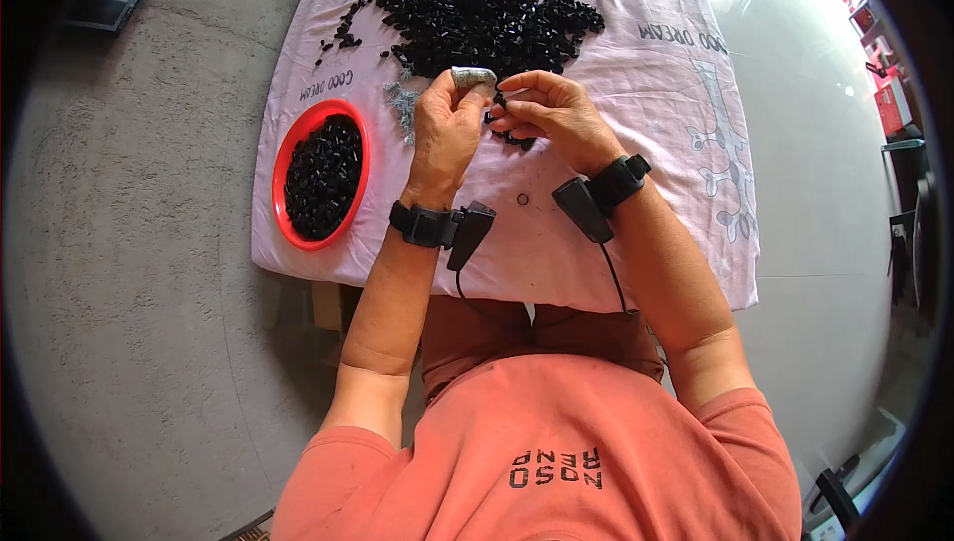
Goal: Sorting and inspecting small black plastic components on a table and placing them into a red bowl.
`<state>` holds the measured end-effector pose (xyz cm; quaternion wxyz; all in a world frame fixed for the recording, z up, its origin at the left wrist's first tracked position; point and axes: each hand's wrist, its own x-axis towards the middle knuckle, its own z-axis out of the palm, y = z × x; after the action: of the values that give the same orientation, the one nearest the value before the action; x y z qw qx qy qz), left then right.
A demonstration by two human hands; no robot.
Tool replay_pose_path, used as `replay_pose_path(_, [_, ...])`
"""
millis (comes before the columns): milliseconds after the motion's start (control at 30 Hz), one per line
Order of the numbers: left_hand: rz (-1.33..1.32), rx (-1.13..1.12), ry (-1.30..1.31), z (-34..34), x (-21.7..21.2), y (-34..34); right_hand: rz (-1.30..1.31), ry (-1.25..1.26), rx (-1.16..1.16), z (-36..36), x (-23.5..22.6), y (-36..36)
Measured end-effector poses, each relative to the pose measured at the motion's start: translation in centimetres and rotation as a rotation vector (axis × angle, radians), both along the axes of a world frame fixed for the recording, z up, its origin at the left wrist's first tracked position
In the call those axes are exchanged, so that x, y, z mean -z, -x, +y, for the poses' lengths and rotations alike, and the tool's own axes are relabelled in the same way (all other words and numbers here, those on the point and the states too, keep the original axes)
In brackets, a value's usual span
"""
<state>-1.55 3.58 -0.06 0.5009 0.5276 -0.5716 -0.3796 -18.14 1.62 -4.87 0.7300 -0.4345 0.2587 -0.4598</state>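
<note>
My left hand [447, 129] is closed in a pinch above the cloth-covered table, a pale wrapping [474, 76] around one fingertip. What lies between its thumb and finger is hidden. Close beside it, my right hand [558, 116] has its fingers bent together around a small black plastic piece [500, 100]. A few more black pieces [523, 143] lie on the cloth under the right fingers. Just beyond both hands spreads a large heap of shiny black pieces [467, 9]. To the left stands a red round basin [365, 155] filled with similar black pieces [323, 178].
Grey scraps [402, 109] lie left of my left hand. A small dark ring [523, 199] sits on the pink printed cloth [656, 114] between my wrists. Black devices with cables [473, 233] are strapped to both wrists. Assorted items [889, 94] line the far right edge.
</note>
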Motion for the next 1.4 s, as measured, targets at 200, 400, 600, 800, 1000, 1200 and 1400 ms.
replay_pose_path(200, [0.170, 0.064, -0.003, 0.4, 0.6, 0.4, -0.012, -0.010, 0.006, 0.1, -0.3, 0.0])
replay_pose_path(400, [0.259, 0.059, -0.040, 0.5, 0.7, 0.8, -0.033, 0.005, 0.038, 0.1, -0.3, -0.2])
replay_pose_path(600, [0.146, 0.022, 0.015, 0.4, 0.8, 0.8, -0.038, -0.014, 0.021, 0.3, -0.4, -0.1])
replay_pose_path(800, [-0.245, -0.062, 0.214, 0.2, 1.4, 0.3, -0.039, -0.017, 0.024, 0.4, -0.6, -0.1])
replay_pose_path(1000, [0.024, -0.016, 0.062, 0.5, 1.1, 0.9, -0.037, -0.027, 0.038, 0.4, -0.5, -0.2])
replay_pose_path(1200, [0.146, -0.001, 0.008, 0.6, 0.9, 1.3, -0.055, -0.104, 0.030, 0.3, -0.5, 0.0])
replay_pose_path(1400, [0.098, -0.002, 0.028, 0.1, 1.7, 1.0, -0.095, -0.133, 0.031, 0.1, 0.2, 0.1])
